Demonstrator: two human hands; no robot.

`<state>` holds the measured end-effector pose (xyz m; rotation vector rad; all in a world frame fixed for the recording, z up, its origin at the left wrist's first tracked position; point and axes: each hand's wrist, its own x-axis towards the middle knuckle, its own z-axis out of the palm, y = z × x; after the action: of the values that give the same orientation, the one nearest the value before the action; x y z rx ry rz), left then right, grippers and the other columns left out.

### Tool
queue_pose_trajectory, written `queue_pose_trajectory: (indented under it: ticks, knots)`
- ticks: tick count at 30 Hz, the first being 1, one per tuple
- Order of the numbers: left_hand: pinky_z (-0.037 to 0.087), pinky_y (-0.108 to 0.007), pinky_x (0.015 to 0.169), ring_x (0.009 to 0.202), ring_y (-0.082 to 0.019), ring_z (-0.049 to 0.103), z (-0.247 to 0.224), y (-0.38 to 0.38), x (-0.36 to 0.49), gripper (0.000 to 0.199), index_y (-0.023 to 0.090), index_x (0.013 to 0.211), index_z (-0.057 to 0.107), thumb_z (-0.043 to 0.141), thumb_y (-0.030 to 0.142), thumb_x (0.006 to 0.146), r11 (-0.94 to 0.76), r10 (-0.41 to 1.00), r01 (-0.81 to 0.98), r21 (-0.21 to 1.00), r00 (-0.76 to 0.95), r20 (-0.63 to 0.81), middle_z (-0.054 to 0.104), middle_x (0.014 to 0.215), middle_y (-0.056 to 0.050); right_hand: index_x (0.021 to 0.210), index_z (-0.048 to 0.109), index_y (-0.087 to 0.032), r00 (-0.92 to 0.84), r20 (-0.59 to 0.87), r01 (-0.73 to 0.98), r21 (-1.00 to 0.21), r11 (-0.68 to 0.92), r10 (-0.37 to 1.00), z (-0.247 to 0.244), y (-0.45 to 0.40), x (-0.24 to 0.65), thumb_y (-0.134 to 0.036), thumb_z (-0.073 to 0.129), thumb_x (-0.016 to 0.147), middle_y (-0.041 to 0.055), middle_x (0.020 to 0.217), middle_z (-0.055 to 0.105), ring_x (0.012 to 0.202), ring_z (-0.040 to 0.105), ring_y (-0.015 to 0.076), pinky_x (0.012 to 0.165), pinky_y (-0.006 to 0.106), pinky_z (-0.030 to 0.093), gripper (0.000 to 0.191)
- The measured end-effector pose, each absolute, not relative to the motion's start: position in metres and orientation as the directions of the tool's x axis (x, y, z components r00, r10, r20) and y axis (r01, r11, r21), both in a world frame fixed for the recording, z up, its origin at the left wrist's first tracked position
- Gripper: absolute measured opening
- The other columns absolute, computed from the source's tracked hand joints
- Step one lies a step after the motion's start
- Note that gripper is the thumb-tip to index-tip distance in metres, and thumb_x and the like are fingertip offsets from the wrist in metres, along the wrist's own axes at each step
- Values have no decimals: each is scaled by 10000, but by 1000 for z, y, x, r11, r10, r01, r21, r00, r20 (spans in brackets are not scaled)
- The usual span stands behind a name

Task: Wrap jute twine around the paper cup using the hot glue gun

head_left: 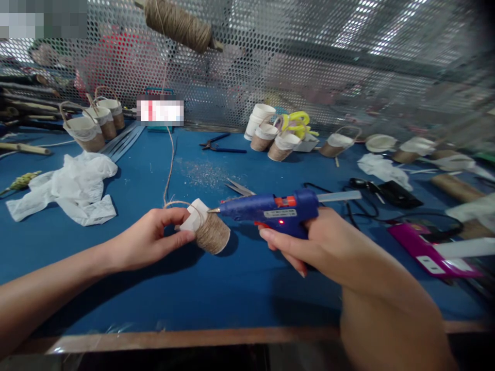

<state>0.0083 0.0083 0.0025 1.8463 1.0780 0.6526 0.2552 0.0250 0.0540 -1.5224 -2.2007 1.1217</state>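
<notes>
My left hand (pixel 160 237) pinches the white rim end of a small paper cup (pixel 213 233), which lies tilted above the blue table. Brown twine is wrapped round the cup's lower part, and a loose strand runs up from it towards a twine spool (pixel 178 26). My right hand (pixel 309 242) is closed round the handle of a blue glue gun (pixel 266 208) with a red light lit and a clear glue stick in its back. The gun's metal nozzle is at the cup, near the edge of the twine.
Scissors (pixel 240 188) and pliers (pixel 224 149) lie behind the cup. White lace fabric (pixel 71 188) is at the left, finished twine cups (pixel 284 147) stand along the back, and a purple power strip (pixel 429 252) with cables lies right.
</notes>
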Motion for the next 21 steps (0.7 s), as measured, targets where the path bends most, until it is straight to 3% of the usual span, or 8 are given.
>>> queue_pose_trajectory:
  ticks: [7,12,21]
  knots:
    - [437,-325,774,828,-185,556,2,9,9,169,137,814,581,461,255,829,-252,878,417,873,479,25,625,847,-65,476,447,-212,-433,-217,699,-693,174,875,55,24,253,-382,508,803,-55,336,459,370,492,98,431,225,428,373]
    - [440,-295,710,762,-167,551,1,8,10,177,135,814,601,471,255,820,-241,894,415,877,446,35,642,820,-55,580,462,-224,-396,-217,716,-682,152,892,54,17,252,-387,507,795,-62,346,460,370,504,118,388,227,422,273]
    - [432,-276,696,741,-156,533,1,8,13,174,131,777,580,476,263,819,-213,910,405,889,414,30,616,783,-40,581,452,-224,-523,-68,652,-674,347,850,49,11,253,-329,510,802,-71,352,468,298,468,88,334,198,386,251]
